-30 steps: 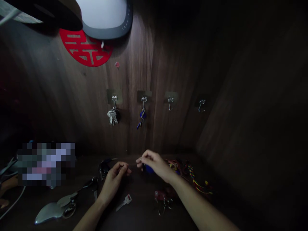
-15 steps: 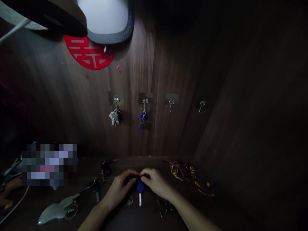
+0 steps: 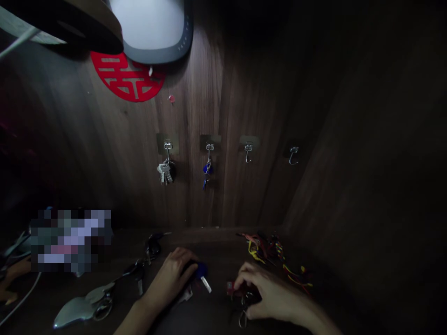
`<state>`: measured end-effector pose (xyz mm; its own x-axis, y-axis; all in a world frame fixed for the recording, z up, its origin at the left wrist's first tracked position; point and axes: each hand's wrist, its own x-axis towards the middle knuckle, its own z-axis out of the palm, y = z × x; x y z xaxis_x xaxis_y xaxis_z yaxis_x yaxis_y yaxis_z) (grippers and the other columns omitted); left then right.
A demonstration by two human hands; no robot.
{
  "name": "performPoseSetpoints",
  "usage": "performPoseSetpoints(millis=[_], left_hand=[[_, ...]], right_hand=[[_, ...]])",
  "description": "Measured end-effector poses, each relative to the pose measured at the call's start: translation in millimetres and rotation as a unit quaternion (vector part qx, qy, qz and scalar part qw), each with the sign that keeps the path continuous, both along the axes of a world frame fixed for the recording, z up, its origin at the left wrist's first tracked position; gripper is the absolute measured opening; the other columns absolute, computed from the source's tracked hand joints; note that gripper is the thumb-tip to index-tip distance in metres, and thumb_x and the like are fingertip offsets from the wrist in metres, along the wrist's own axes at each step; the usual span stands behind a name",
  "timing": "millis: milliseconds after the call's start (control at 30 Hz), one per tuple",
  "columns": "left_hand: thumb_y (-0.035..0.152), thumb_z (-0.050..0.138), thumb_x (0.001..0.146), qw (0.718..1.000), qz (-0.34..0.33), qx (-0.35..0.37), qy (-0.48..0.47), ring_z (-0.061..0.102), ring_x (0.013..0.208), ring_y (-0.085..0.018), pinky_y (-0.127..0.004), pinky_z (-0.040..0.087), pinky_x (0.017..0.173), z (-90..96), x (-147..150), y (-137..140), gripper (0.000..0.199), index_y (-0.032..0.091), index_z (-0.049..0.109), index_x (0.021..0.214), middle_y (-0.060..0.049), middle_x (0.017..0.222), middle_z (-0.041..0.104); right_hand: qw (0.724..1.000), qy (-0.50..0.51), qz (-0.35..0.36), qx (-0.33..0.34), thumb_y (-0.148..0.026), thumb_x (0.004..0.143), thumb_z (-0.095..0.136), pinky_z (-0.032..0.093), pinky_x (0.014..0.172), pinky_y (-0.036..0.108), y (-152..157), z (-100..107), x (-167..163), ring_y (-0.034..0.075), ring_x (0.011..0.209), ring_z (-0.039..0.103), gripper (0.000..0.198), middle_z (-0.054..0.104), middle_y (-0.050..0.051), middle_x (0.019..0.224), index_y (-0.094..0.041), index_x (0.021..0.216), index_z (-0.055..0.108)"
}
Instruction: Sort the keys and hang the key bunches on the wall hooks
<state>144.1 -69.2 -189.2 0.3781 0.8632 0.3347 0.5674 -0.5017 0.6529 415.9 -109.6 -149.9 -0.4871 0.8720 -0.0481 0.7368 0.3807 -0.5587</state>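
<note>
My left hand (image 3: 176, 270) is closed, thumb and fingers pinching near the head of a blue-headed key (image 3: 201, 271), its silver blade tilted down to the right. Beneath that hand lies another metal key (image 3: 186, 293), partly covered. My right hand (image 3: 256, 291) is over a bunch of keyrings (image 3: 243, 317) with a red tag (image 3: 230, 287); its thumb and fingers are spread around the bunch, fingertips at the tag. Straight ahead on the wood wall, one hook carries silver keys (image 3: 165, 171) and another a blue keychain (image 3: 207, 170).
Two bare hooks, one nearer (image 3: 248, 151) and one farther right (image 3: 294, 153), are on the wall. Braided cords (image 3: 268, 249) lie at right. Black keys (image 3: 152, 246) and a silver keychain (image 3: 75, 311) lie at left. A lamp (image 3: 150, 28) and red paper cutout (image 3: 134, 81) are above.
My right hand has left the blue-headed key and moved right to the keyrings with the red tag. The blue-headed key has swung to a slant in my left hand.
</note>
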Motion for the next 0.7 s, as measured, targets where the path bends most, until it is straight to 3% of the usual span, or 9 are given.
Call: performPoseSetpoints(millis=[200, 400, 533, 700], left_hand=[[0.023, 0.045, 0.089, 0.994, 0.062, 0.032, 0.081, 0.059, 0.09, -0.022, -0.035, 0.043, 0.082, -3.6, -6, 5, 0.02, 0.023, 0.064, 0.085, -0.003, 0.091, 0.067], [0.014, 0.041, 0.086, 0.979, 0.141, 0.038, 0.142, 0.059, 0.09, -0.023, -0.037, 0.044, 0.082, -6.1, -14, 9, 0.024, 0.021, 0.064, 0.089, -0.005, 0.091, 0.067], [0.009, 0.042, 0.082, 0.987, 0.119, 0.042, 0.095, 0.059, 0.094, -0.024, -0.04, 0.043, 0.086, -2.0, -14, 7, 0.027, 0.022, 0.063, 0.092, -0.005, 0.095, 0.067], [0.014, 0.042, 0.085, 0.997, 0.062, 0.049, 0.009, 0.06, 0.094, -0.023, -0.04, 0.043, 0.09, 1.2, -3, 1, 0.023, 0.023, 0.063, 0.092, -0.005, 0.094, 0.068]], right_hand=[[0.998, 0.025, -0.054, -0.008, -0.012, 0.071, 0.059, 0.041, 0.073, 0.021, 7, -15, -3, 0.013, 0.082, 0.057, 0.018, 0.06, -0.001, 0.09, -0.024, 0.084, 0.066], [0.997, 0.024, -0.078, 0.013, -0.012, 0.071, 0.058, 0.04, 0.068, 0.022, 13, -14, -7, 0.013, 0.076, 0.057, 0.012, 0.06, -0.002, 0.083, -0.022, 0.077, 0.064], [0.995, 0.049, -0.08, 0.035, -0.009, 0.07, 0.056, 0.041, 0.068, 0.023, 22, -14, -9, 0.014, 0.076, 0.059, 0.015, 0.063, -0.002, 0.082, -0.022, 0.073, 0.063], [0.978, 0.155, -0.104, 0.095, -0.012, 0.072, 0.057, 0.044, 0.074, 0.028, 44, -14, -11, 0.017, 0.077, 0.062, 0.014, 0.068, 0.001, 0.078, -0.021, 0.073, 0.067]])
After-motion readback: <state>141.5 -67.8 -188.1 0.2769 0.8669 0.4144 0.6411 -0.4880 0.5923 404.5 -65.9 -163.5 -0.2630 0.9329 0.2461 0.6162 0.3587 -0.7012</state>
